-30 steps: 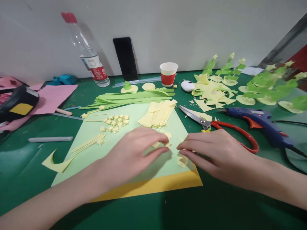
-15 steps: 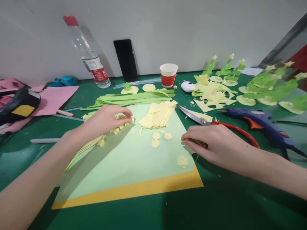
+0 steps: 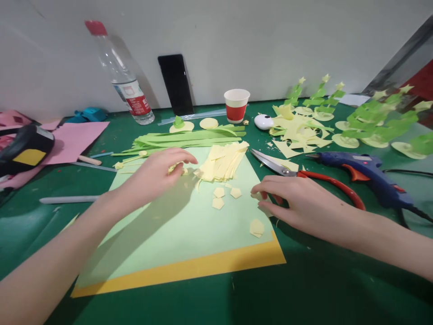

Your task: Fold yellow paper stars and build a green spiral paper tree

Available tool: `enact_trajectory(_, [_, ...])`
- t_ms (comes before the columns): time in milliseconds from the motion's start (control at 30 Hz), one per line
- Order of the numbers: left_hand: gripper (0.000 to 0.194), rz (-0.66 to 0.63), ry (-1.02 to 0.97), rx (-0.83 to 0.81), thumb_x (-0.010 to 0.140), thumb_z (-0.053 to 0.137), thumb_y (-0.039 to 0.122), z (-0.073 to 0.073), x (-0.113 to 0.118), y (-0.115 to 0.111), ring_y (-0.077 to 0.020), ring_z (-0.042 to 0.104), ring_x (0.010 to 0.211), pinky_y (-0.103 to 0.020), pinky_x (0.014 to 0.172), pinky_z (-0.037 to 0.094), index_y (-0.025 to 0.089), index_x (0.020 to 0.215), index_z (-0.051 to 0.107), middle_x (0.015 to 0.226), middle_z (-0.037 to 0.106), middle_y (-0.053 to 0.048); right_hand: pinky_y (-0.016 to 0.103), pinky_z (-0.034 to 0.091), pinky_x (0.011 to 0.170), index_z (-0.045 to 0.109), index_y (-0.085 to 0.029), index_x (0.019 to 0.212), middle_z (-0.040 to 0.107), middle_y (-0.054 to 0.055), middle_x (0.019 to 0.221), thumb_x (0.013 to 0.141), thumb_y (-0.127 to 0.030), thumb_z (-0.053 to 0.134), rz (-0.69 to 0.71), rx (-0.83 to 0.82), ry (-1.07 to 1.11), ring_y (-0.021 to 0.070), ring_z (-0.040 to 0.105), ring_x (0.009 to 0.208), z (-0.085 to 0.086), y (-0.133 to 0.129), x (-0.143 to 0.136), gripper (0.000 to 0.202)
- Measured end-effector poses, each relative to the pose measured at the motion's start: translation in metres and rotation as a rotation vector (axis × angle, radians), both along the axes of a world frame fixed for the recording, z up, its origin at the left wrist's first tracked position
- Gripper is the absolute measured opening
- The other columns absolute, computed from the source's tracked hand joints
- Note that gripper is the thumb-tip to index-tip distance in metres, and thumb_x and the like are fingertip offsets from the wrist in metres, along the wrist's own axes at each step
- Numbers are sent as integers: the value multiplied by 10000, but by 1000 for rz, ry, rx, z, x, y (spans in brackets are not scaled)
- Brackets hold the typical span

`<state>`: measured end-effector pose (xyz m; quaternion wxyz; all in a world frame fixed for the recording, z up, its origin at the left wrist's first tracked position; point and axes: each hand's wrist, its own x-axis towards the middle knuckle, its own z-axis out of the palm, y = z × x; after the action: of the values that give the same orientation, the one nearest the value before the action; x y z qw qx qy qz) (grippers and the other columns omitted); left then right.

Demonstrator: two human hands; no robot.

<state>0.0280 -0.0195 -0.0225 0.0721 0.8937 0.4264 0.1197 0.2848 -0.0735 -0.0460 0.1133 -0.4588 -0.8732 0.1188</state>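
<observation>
Stars of yellow paper sit by the left hand, left of the middle of the frame, on a pale green sheet. Its thumb and first finger are wide apart. The right hand, right of the middle, has a small gap between thumb and finger; whether it holds anything, one cannot tell. Between the hands lie flat yellow five-sided bits and, above them, yellow strips. Red-handled scissors lie just above the right hand.

Open room over pale sheet, scissors beyond right hand
</observation>
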Motion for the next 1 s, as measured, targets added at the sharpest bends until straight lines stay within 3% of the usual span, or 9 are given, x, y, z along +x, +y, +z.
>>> enact_trajectory(133, [449,-88,2,-89,724,253,20,-8,15,-11,-151,611,866,-276,753,481,172,892,640,934,676,-19,299,495,612,579,-123,1086,617,113,996,870,-245,430,-10,20,28,207,597,832,-7,2,-7,289])
enact_trajectory(267, [375,-56,-20,-130,792,283,114,-13,24,-16,-179,625,821,-303,701,481,181,838,649,901,688,-24,304,477,575,548,-109,1142,573,123,953,883,-233,409,5,40,42,212,558,814,-17,6,-16,319])
enact_trajectory(467, [307,15,-122,-199,870,341,270,-9,32,-22,-178,621,797,-290,672,474,172,933,625,901,688,-31,296,457,581,643,-119,930,558,94,866,853,-152,456,26,57,89,206,525,819,-21,4,-19,204])
enact_trajectory(533, [297,9,-140,-252,879,359,294,-9,35,-26,-156,621,734,-254,625,469,182,874,634,848,689,-11,315,461,607,633,-102,953,561,105,893,846,-141,464,43,68,108,216,516,841,-20,3,-19,203])
enact_trajectory(667, [263,-14,-160,-342,872,376,242,-11,40,-33,-136,598,681,-232,603,441,198,799,625,765,665,17,352,464,644,606,-112,1052,563,112,937,834,-121,477,118,84,131,229,497,847,-19,3,-20,254])
enact_trajectory(833, [246,-1,-190,-439,846,358,182,-9,41,-38,-131,559,640,-235,586,405,187,751,585,720,625,23,314,476,634,649,-94,816,581,108,854,827,-98,488,120,111,203,205,527,804,-21,5,-20,161])
enact_trajectory(1000, [362,-6,-235,-564,908,245,270,-6,44,-44,-131,553,682,-245,650,413,183,716,539,724,602,22,236,471,600,626,-115,769,635,51,740,801,-101,547,89,201,351,144,564,702,-14,3,-17,87])
